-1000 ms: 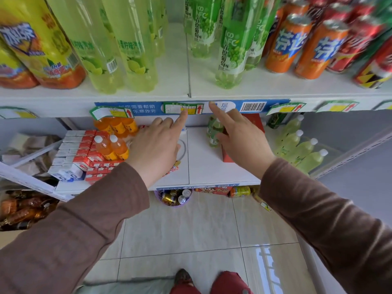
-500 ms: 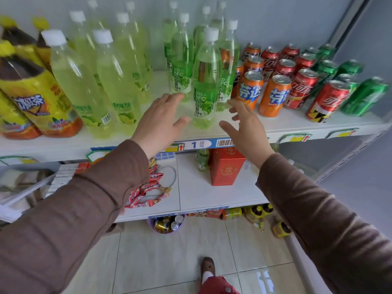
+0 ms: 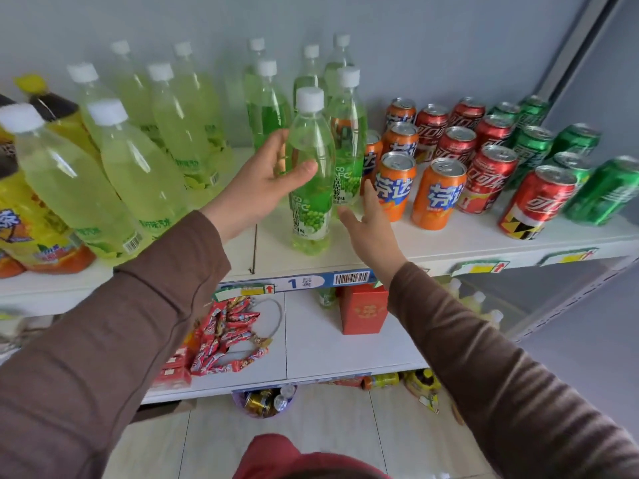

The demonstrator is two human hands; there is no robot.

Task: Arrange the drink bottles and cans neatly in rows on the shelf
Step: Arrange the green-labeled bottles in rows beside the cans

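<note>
A green grape-drink bottle point(image 3: 310, 188) with a white cap stands at the front of the white top shelf point(image 3: 432, 243). My left hand point(image 3: 262, 184) wraps its thumb and fingers round the bottle's upper body. My right hand point(image 3: 370, 226) is beside the bottle's lower right with fingers spread, touching or nearly touching it. More green bottles point(image 3: 347, 140) stand behind in a row. Pale yellow-green bottles point(image 3: 138, 167) fill the left. Orange cans point(image 3: 439, 195), red cans point(image 3: 491, 178) and green cans point(image 3: 605, 191) stand in rows to the right.
Yellow iced-tea bottles point(image 3: 27, 216) crowd the far left. On the lower shelf point(image 3: 311, 340) lie red snack packets point(image 3: 228, 337) and a red box point(image 3: 363, 309). A basket of cans point(image 3: 266, 402) sits on the tiled floor below. A metal upright point(image 3: 567, 53) bounds the shelf at right.
The view has risen from the shelf edge to the top shelf. Both hands moved up and forward; my left hand has closed round the front green bottle, my right came alongside it.
</note>
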